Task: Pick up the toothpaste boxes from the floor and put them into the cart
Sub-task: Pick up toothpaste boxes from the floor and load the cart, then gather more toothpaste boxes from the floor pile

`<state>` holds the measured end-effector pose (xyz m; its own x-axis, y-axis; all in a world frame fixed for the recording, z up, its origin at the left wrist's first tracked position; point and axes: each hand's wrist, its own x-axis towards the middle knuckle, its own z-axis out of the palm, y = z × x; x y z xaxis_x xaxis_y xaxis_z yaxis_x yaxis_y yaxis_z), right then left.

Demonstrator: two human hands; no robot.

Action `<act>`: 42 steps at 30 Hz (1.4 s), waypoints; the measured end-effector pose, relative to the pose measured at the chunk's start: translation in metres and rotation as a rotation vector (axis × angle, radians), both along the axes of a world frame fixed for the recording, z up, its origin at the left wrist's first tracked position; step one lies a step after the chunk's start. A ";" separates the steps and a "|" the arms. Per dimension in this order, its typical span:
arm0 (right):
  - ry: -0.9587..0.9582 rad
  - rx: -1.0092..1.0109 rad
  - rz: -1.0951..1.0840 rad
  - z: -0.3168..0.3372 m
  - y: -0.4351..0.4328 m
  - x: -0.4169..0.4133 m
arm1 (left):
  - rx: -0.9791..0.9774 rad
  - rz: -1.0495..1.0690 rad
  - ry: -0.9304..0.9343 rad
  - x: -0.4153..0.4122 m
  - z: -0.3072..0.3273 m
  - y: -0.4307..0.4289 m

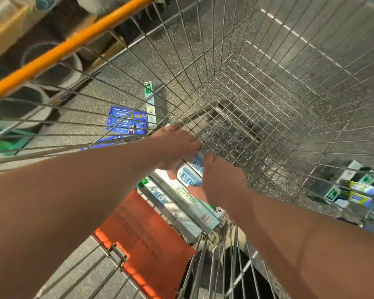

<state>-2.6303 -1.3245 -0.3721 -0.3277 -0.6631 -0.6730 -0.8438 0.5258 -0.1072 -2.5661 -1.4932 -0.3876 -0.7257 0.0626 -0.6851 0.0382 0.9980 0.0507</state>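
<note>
Left fingers [193, 144] curled over the far edge of a white-and-blue cardboard toothpaste box [191, 172], right fingers [212, 159] bent over its nearer side. The box thus gripped between left hand [177, 143] and right hand [222, 180], low inside the silver wire shopping cart [268, 83] and close to its mesh bottom. Just beneath and nearer, a second long pale blue-and-white toothpaste box [177, 201] with a barcode, lying at the cart's near end beside the folded orange plastic seat flap [147, 229]; touching the held box or not, impossible to tell. Outside, seen through the wires on the speckled grey floor [82, 113]: a dark blue toothpaste multipack [127, 120], a slim green-and-white toothpaste box [149, 100] just beside it, and off to the right a blurred cluster of green-and-yellow boxes [358, 186]. Long orange cart handle [69, 45] up at the left. Judged as the placing step, with much of the job left to do. Risks from here: letting go while tilted, with a corner poking through the mesh and jamming; dropping hard onto the box below and denting thin cardboard; catching knuckles or forearms on a wire on the way out and dragging the box askew; leaning on the rim and rolling the cart over boxes on the floor.
</note>
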 end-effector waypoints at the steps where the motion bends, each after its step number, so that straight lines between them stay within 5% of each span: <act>1: -0.002 0.011 0.000 0.002 -0.001 0.000 | -0.010 -0.003 0.007 0.000 0.001 0.002; 9: 0.031 -0.069 -0.032 0.060 -0.009 -0.020 | -0.029 0.104 0.015 0.007 0.070 0.010; 17: 0.015 -0.111 -0.060 0.208 0.013 -0.057 | -0.157 0.315 0.053 0.022 0.242 0.028; 22: 0.219 -0.187 -0.036 0.303 0.054 -0.066 | -0.207 0.357 0.104 0.030 0.339 0.059; 32: 0.333 -0.366 -0.180 0.452 0.195 -0.022 | -0.135 0.280 0.380 0.029 0.472 0.185; 42: 0.416 -0.404 -0.400 0.515 0.392 -0.013 | -0.077 0.031 0.447 -0.028 0.513 0.342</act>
